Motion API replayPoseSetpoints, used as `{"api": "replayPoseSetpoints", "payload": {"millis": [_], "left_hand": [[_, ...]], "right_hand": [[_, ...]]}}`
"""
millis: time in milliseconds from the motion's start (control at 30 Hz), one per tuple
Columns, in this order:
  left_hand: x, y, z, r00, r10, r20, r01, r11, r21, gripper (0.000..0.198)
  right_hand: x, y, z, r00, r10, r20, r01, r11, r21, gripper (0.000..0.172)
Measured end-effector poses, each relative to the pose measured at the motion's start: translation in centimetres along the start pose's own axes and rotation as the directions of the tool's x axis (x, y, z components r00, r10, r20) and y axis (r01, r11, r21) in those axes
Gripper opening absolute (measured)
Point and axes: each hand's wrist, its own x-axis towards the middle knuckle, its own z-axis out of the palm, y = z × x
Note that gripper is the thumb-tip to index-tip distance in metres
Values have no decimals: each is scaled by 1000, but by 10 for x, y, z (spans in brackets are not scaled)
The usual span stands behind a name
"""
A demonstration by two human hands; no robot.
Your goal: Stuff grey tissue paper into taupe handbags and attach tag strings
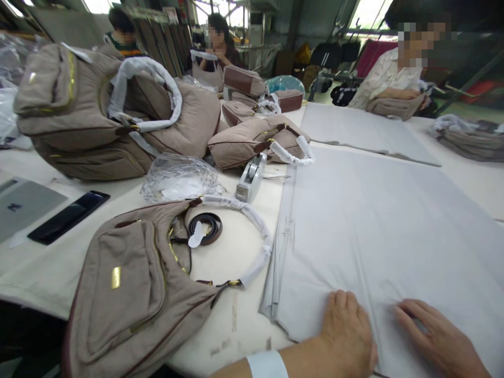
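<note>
Left hand (348, 331): palm down, fingers bent and close together, tips on the upper sheet; can't tell if it's pinching any of it. White band (268, 364) on that wrist

Right hand (444, 338): thumb and forefinger bowed, small gap between them, tips close together on the same sheet; grip or just contact, can't tell

Under both: pale grey sheet stack (338, 226), flat on the near right of the white table (244, 247). Left edge runs near to far, leaning a bit right at the far end, with layers fanned along it. Near right corner out of frame, so can't call its long axis. Crease runs near to far, reaching the near edge between the hands

Left of stack: taupe shoulder bag (129, 283), lying on its side. Long axis near left to far right, wrapped handle (258, 231) looping right, gold plate up. Coiled dark strap (207, 228) sits inside the loop

Beyond: tape dispenser (251, 178) at the loop's far side, long axis near-far; crumpled clear plastic (181, 178) to its left; smaller taupe bag (255, 142) behind

Far left: large taupe bag (90, 126); black phone (69, 216) nearer

Far right: second grey stack (362, 128), and a co-worker (388, 73) handling a folded bag (396, 106)
</note>
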Motion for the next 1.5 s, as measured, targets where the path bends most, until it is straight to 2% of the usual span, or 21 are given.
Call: {"api": "replayPoseSetpoints", "payload": {"millis": [133,200,233,300,367,433,500,600,667,700,800,867,933,1000,1100,1200,1233,1267,1367,1400,1500], "left_hand": [[3,0,12,983,126,-137,-114,989,92,46],[3,-5,15,965,170,-201,-146,981,126,44],[3,-8,15,956,191,-221,-162,976,143,42],[3,-10,15,948,213,-238,-178,971,161,42],[3,-11,15,947,215,-236,-180,970,163,43],[1,-12,19,943,249,-223,-215,962,168,34],[-6,-15,24,923,311,-228,-274,945,180,22],[-27,-24,21,867,316,-385,-286,949,136,17],[-41,-32,7,848,134,-513,-164,986,-13,11],[-47,-37,-2,845,-7,-535,-71,989,-126,18],[-48,-49,-32,826,-406,-391,229,875,-426,45],[-37,-55,-44,805,-557,-202,378,746,-548,56],[-21,-56,-47,809,-588,-21,471,669,-575,57],[-8,-51,-44,828,-554,83,506,677,-534,44],[2,-37,-37,883,-449,132,455,755,-472,27],[1,-31,-39,942,-300,153,334,775,-537,26],[1,-34,-43,941,-302,153,328,703,-631,37],[1,-40,-48,922,-348,169,348,553,-757,50],[7,-66,-70,794,-472,382,364,-133,-922,66],[10,-76,-77,777,-451,440,366,-245,-898,64],[16,-97,-93,763,-377,526,436,-300,-848,45]], "right_hand": [[30,-71,3,994,47,99,-53,997,55,28],[52,-120,11,997,-68,46,65,996,55,24],[64,-142,15,980,-194,44,190,979,79,23],[91,-175,22,896,-436,86,428,899,91,30],[115,-189,24,772,-602,205,596,797,97,37],[131,-185,22,671,-671,317,676,729,112,30],[137,-169,19,623,-697,356,699,700,147,15],[130,-143,17,647,-701,299,668,710,221,17],[123,-131,20,693,-683,229,630,729,268,20],[121,-128,21,712,-672,203,614,737,285,20],[116,-126,24,739,-651,172,586,747,313,18],[116,-128,23,753,-635,171,563,757,331,19],[116,-135,23,787,-590,181,509,786,350,27],[117,-144,24,856,-476,203,410,863,294,33],[122,-153,27,958,-195,211,175,978,110,32],[129,-148,20,975,-59,214,43,996,80,22],[129,-145,15,975,-56,216,36,995,94,22],[126,-143,10,972,-69,224,41,991,127,23],[96,-161,-1,928,-206,310,81,924,373,22],[80,-175,0,896,-277,346,82,871,484,20],[29,-229,18,839,-364,404,18,761,648,14]]}}
